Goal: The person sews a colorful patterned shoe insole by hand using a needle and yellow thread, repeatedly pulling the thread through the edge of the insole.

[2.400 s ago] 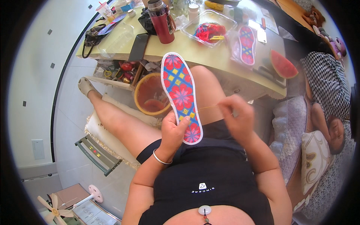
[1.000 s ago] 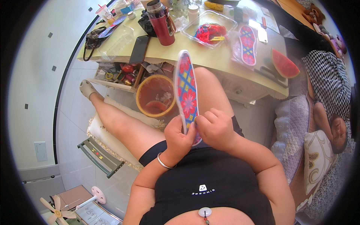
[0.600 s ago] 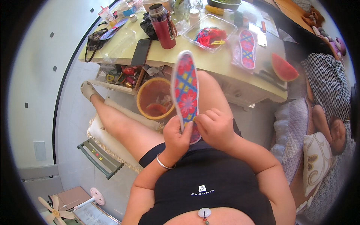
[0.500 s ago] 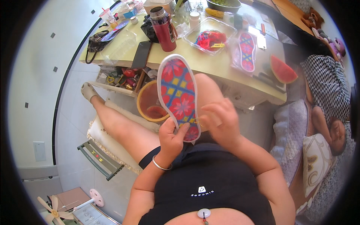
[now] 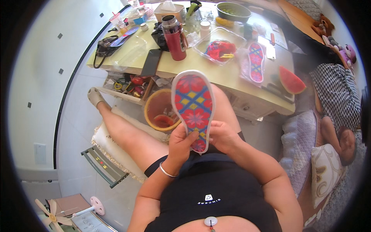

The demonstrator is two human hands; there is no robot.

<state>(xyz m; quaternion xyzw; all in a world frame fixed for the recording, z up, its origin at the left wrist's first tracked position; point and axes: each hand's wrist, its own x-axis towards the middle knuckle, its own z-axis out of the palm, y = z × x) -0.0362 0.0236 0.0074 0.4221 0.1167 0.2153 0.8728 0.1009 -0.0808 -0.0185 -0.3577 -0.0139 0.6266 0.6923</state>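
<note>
Likely light and firm yet bendable, the patterned insole [image 5: 193, 101] suits an edge pinch: left hand [image 5: 180, 142] clamped near its lower end, right hand [image 5: 225, 136] alongside, its grip hidden.

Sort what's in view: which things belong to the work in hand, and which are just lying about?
Belonging to the work:
- patterned insole, held by the left hand, the right hand at its edge
- thread-like bundle, probably
- second insole, perhaps

Apparently lying about:
- red flask
- phone
- watermelon slice
</note>
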